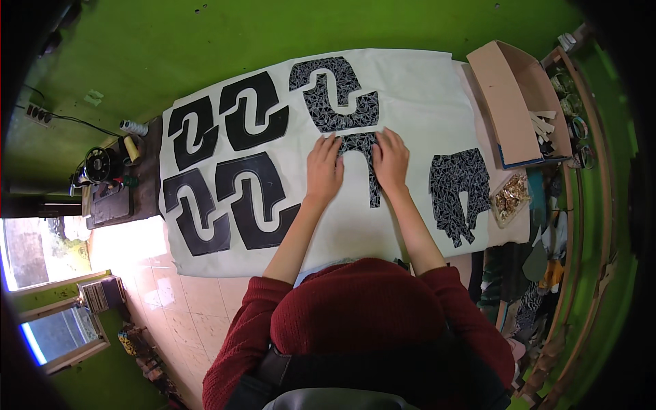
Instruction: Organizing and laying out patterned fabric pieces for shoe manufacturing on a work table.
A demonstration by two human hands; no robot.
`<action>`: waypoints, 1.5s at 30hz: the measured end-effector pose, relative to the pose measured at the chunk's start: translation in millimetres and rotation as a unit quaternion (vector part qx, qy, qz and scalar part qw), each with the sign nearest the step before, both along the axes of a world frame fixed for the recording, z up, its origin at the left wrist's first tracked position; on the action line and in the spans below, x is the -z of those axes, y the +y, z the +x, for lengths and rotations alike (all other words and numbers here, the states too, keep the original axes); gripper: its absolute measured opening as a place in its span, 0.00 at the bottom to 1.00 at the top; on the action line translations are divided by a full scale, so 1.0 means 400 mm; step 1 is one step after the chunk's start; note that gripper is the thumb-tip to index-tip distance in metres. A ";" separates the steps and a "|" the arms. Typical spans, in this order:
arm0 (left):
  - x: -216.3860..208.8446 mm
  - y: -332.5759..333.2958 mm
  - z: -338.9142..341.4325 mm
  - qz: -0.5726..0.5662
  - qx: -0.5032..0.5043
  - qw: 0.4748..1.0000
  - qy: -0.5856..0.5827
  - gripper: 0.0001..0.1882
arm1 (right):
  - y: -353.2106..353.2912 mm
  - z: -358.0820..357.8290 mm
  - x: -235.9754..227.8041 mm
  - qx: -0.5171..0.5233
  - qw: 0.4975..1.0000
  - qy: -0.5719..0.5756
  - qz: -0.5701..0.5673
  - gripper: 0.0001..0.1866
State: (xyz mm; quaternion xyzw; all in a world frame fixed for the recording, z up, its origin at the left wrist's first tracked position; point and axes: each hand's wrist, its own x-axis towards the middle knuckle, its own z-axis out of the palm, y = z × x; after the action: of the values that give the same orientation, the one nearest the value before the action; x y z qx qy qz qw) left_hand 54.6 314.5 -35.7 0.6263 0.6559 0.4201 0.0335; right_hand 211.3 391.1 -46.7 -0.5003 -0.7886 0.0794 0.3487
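Observation:
My left hand (324,167) and my right hand (391,160) rest on either side of a black-and-white patterned hook-shaped piece (374,179), which lies flat on the white sheet (427,102). The fingers of both hands are stretched out, and their tips touch its upper part. Just beyond it lies a pair of interlocking patterned pieces (335,121). To the left, plain black hook-shaped pieces (257,130) lie in several interlocking pairs. More patterned pieces (454,184) lie together at the right, overlapping; how many is unclear.
An open cardboard box (502,102) with pale strips inside stands at the far right. Nearer me is a tray of small bits (510,198). A dark sewing-machine-like device (101,165) and thread cones (132,148) stand at the left. A rack (577,123) lines the right wall.

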 end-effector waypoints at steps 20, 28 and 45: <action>0.098 0.012 0.033 -0.225 0.023 0.957 0.182 0.29 | -0.047 -0.040 0.087 -0.070 0.971 -0.190 -0.124 0.28; 0.076 -0.044 0.035 -0.199 -0.013 0.969 0.143 0.33 | -0.029 0.010 0.059 -0.082 0.988 -0.053 -0.122 0.34; 0.094 -0.077 -0.085 0.003 -0.171 0.965 -0.198 0.15 | -0.097 -0.061 0.050 -0.101 0.982 0.091 -0.132 0.26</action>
State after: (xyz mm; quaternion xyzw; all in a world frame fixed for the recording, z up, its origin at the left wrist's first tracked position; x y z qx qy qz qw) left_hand 20.7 283.9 -73.3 0.4092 0.7321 0.5374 0.0881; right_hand 186.9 352.4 -66.6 -0.4501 -0.7828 0.2628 0.3400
